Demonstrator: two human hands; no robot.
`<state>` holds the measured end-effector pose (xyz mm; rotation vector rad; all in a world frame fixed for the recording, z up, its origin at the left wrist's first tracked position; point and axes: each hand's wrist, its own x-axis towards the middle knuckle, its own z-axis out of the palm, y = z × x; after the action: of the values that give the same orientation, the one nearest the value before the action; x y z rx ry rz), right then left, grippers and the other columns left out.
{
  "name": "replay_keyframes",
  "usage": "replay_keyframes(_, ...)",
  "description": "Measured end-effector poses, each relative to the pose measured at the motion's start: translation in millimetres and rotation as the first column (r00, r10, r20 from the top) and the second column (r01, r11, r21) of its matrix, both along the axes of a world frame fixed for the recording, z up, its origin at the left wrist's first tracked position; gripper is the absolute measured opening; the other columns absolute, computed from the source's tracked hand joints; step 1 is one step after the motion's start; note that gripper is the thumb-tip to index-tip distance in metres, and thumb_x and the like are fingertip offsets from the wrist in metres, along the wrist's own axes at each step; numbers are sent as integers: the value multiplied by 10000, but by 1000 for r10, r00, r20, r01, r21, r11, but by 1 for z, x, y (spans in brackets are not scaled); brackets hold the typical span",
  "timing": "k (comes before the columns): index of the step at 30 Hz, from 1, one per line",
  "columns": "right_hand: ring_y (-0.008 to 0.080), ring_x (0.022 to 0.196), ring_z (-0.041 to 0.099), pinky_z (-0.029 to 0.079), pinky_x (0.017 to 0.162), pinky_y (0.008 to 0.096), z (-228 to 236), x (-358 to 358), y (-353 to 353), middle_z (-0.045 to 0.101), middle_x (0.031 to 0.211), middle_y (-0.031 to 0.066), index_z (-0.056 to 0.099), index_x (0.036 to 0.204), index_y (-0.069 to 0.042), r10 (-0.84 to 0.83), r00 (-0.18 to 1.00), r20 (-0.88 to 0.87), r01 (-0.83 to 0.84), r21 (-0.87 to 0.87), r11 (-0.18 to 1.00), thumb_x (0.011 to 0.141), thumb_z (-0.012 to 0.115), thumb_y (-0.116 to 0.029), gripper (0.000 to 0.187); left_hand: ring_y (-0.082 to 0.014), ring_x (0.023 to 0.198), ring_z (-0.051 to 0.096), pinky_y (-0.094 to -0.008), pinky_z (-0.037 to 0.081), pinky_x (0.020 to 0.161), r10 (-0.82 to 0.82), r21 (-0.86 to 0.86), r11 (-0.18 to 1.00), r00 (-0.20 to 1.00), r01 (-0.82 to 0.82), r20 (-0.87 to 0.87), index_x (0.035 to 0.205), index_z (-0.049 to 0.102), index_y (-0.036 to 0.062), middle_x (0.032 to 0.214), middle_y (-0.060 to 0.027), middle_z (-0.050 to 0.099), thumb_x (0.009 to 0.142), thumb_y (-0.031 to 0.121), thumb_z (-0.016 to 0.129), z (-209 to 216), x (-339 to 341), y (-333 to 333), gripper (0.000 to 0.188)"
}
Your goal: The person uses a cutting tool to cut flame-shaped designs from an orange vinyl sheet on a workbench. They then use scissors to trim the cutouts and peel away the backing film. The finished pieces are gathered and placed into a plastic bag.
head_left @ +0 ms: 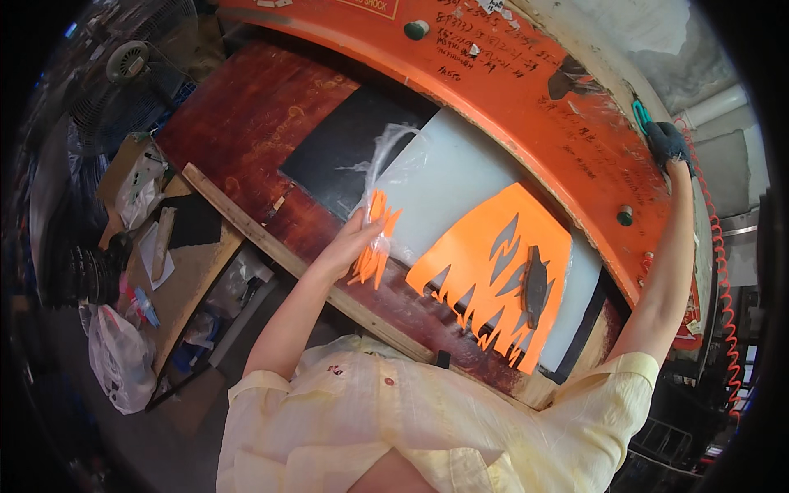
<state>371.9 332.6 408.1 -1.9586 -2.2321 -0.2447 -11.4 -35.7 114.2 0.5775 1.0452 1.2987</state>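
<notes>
My left hand (352, 244) is closed round a bunch of narrow orange strips (372, 261) and a crumpled clear plastic bag (386, 160), above the work table. Far to the right, my right hand (670, 145), in a dark glove, reaches to the top of the orange machine. Its fingers close on a teal-handled tool (640, 115); the tool's exact kind is unclear. Between my arms an orange sheet (468, 242) with pointed cut-outs and a jagged near edge lies on a whitish board (460, 164). A dark, narrow, pointed block (536, 287) rests on the sheet.
An orange machine beam (509, 90) with handwriting spans the far side. A black mat (353, 144) lies on the dark red tabletop (246, 123). A wooden strip (255, 234) edges the table. Left stand a fan (129, 62) and a plastic bag (121, 357); right hangs a coiled red hose (723, 279).
</notes>
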Motion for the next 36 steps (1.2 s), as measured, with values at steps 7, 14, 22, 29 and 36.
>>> replay_keyframes(7, 301, 1216, 490, 366, 1001, 356, -13, -25, 18, 551, 1230, 226, 578, 1200, -35, 8, 1000, 12, -9, 110, 994, 802, 494, -608, 703, -253, 968, 557, -325, 451, 825, -67, -9, 997, 798, 77, -600, 1199, 547, 62, 1053, -110, 593, 943, 319, 491, -6, -17, 4, 367)
replay_keyframes(14, 278, 691, 614, 453, 624, 366, -15, -21, 56, 649, 835, 148, 638, 1001, 1, 39, 959, 280, -81, 141, 987, 805, 563, -445, 493, -146, 784, 558, -273, 450, 742, 303, 259, 948, 269, -187, -914, 1002, 637, 48, 905, -71, 585, 880, 227, 582, -29, -74, -11, 224)
replay_keyframes(22, 70, 564, 483, 327, 456, 221, -17, -49, -107, 548, 742, -10, 585, 979, -128, 255, 301, -919, -232, 188, 954, 869, 578, -322, 223, -31, 643, 476, -193, 368, 549, 166, 9, 985, 920, -174, -355, 999, 623, 45, 805, 12, 557, 881, 257, 611, -18, -137, -28, 243)
replay_keyframes(29, 128, 725, 520, 388, 608, 272, -193, -187, -332, 567, 873, 13, 539, 1075, -103, -412, 85, -907, -787, -315, 531, 812, 627, -406, 411, -30, 553, 472, -165, 363, 448, 137, 6, 990, 966, -139, -220, 1046, 594, 25, 812, 0, 565, 929, 304, 544, -2, -148, -32, 306)
replay_keyframes(36, 187, 887, 558, 448, 761, 324, -283, -270, -420, 586, 1003, 35, 492, 1171, -78, -925, 73, -373, -978, -207, 7, 756, 677, -490, 614, -35, 587, 511, -166, 419, 464, 197, 36, 980, 955, -194, -223, 1012, 590, 17, 813, -13, 563, 928, 260, 556, 4, -141, -40, 259)
